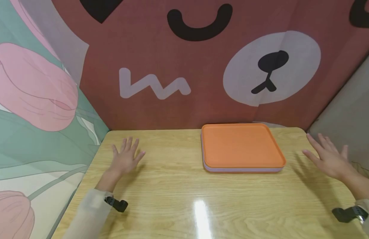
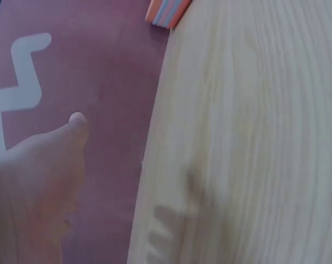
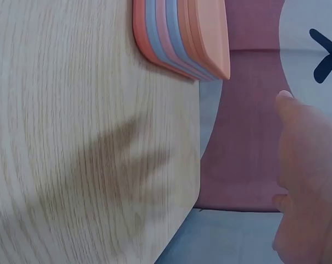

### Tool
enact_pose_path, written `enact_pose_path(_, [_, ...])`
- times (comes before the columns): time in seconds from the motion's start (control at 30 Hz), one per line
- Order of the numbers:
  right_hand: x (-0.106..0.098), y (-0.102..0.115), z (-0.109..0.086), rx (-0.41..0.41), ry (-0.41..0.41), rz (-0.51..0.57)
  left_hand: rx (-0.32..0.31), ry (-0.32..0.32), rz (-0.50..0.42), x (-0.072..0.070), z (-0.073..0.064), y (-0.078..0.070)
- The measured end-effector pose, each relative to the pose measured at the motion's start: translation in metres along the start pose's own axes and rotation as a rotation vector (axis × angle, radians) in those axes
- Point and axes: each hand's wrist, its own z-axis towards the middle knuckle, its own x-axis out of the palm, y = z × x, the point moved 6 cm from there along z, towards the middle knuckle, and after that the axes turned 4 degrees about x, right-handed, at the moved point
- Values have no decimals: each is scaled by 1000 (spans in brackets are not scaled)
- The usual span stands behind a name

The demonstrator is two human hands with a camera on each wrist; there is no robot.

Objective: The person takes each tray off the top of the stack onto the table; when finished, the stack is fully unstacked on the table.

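A stack of several rectangular trays (image 1: 241, 146) lies on the wooden table (image 1: 160, 186), right of centre near the back edge. The top tray is orange; in the right wrist view the stack's layered edges (image 3: 171, 33) show orange, blue-grey and pink. My left hand (image 1: 124, 161) hovers above the table's left side, fingers spread, holding nothing. Over the right edge my right hand (image 1: 330, 161) is held up with spread fingers, apart from the trays and nearest to their right side. Both hands cast shadows on the wood.
Behind the table hangs a reddish-brown cloth (image 1: 160, 109) with a cartoon bear print. A flower-patterned cloth (image 1: 38, 89) borders the left side, and a grey surface (image 1: 351, 109) stands at the right. Each wrist wears a black band with a small device (image 1: 120, 205).
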Motion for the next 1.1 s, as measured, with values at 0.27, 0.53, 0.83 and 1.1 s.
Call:
enact_pose_path(0.27, [1,15,7,-129,-33,255,92,-111,-154,-5,15,-33])
enact_pose_path(0.53, [23,31,13,-25,87,532,104,-25,-549,18,35,-79])
enact_pose_path(0.83, [59,32,11,12,48,758,107,16,-875,63,59,-149])
enact_pose_path(1.1, [82,32,10,77,89,1158,35,-22,-1015,91,79,-201])
